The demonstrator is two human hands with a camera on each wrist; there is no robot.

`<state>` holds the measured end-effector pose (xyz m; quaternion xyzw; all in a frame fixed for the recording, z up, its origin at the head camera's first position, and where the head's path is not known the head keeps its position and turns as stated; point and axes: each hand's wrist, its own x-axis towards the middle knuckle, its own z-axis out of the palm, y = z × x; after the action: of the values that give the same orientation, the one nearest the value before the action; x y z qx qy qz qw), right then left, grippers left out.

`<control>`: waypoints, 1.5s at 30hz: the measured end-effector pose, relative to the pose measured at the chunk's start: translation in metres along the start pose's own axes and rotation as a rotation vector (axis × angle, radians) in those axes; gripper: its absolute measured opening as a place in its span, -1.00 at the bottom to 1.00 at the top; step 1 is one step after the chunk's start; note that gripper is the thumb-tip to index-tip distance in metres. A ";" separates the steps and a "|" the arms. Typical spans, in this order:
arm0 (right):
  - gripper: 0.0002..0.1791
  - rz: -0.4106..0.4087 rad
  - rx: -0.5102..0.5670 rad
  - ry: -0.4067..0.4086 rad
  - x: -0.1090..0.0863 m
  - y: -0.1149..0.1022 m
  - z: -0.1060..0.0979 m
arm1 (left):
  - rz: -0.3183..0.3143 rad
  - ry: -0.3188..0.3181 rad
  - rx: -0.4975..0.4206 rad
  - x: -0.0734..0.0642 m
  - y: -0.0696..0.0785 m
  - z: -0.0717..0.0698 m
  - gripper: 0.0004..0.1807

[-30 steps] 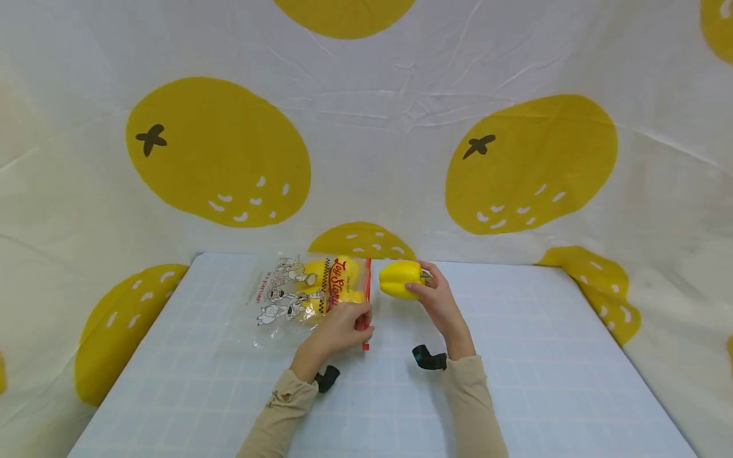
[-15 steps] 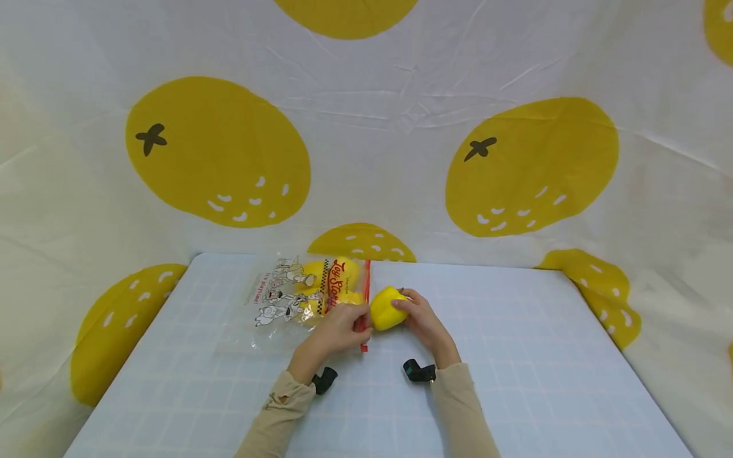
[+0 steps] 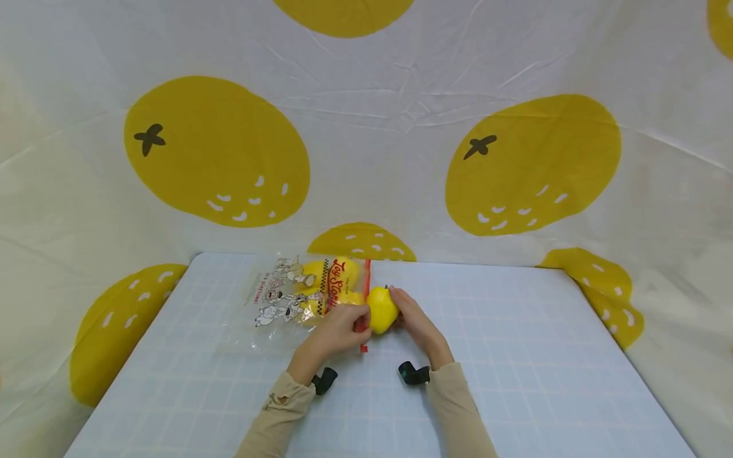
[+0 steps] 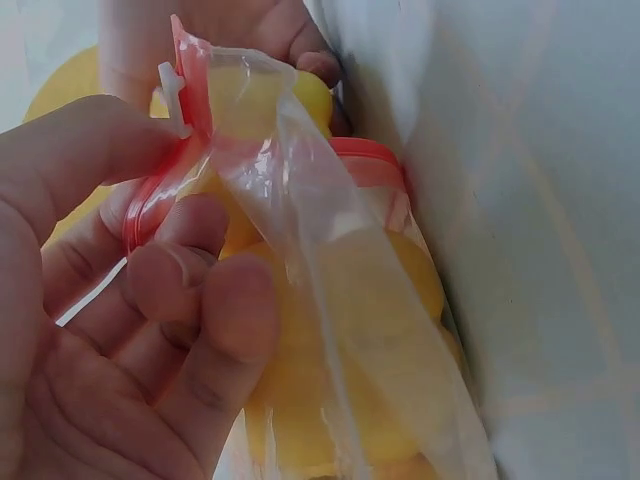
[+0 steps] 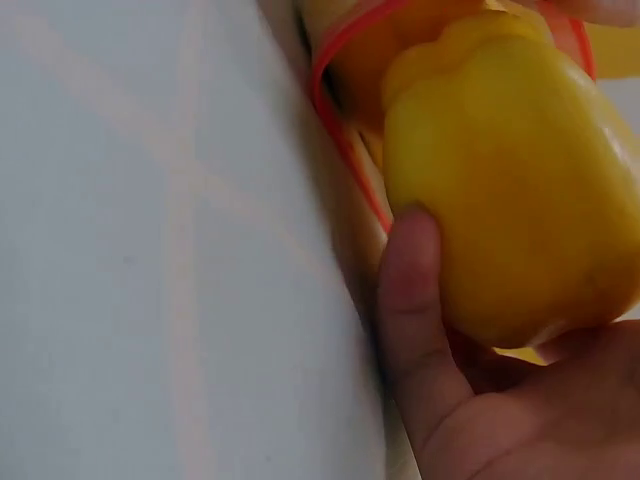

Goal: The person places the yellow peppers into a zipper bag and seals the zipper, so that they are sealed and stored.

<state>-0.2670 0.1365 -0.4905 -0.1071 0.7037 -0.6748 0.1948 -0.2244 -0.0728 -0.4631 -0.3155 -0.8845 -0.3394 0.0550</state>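
A clear zip bag (image 3: 269, 321) with red lettering and cartoon figures lies on the table, several yellow things inside it. My left hand (image 3: 332, 331) pinches the near part of its red zip edge, close to a white slider (image 4: 174, 100) in the left wrist view. There the bag's mouth gapes. At that mouth, my right hand (image 3: 420, 327) holds a yellow bell pepper (image 3: 382, 312), thumb along one side and fingers around the other. In the right wrist view the pepper's narrower end points at the red-rimmed opening (image 5: 335, 130), overlapping it; the right fingertips are partly hidden.
The table (image 3: 544, 356) has a pale blue checked cover. Behind it hangs a white cloth (image 3: 378, 159) printed with large yellow fruit. Black wrist cameras, one on the left wrist (image 3: 325, 380) and one on the right wrist (image 3: 413, 373), sit close over the table.
My right hand has brought the pepper left and nearer to me, up to the bag's mouth, turning it so its stem points away from me. The left hand keeps its pinch on the bag's edge.
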 end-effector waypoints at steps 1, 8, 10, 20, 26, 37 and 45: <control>-0.32 0.004 0.010 -0.023 -0.001 0.000 0.000 | 0.000 0.001 -0.002 0.000 0.000 0.000 -0.76; -0.32 0.046 0.060 -0.049 -0.004 -0.003 -0.003 | 0.016 0.000 -0.007 0.000 -0.001 0.000 -0.77; -0.32 0.048 0.063 0.004 -0.002 -0.003 -0.002 | 0.019 0.004 -0.004 0.001 -0.001 0.000 -0.77; -0.55 -0.015 0.111 0.160 0.001 0.003 -0.005 | 0.015 0.009 0.000 0.002 0.000 0.000 -0.77; -0.41 -0.050 0.098 0.056 -0.002 0.003 -0.008 | 0.027 0.013 -0.012 0.001 -0.001 0.001 -0.78; -0.43 -0.030 0.085 0.066 0.001 0.003 -0.001 | -0.009 0.018 -0.016 0.000 0.003 -0.001 -0.77; -0.47 -0.012 0.013 0.133 0.003 0.000 0.011 | -0.029 0.004 -0.017 0.001 0.005 0.000 -0.76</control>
<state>-0.2653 0.1256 -0.4915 -0.0650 0.7101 -0.6861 0.1445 -0.2227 -0.0695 -0.4600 -0.3022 -0.8860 -0.3482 0.0491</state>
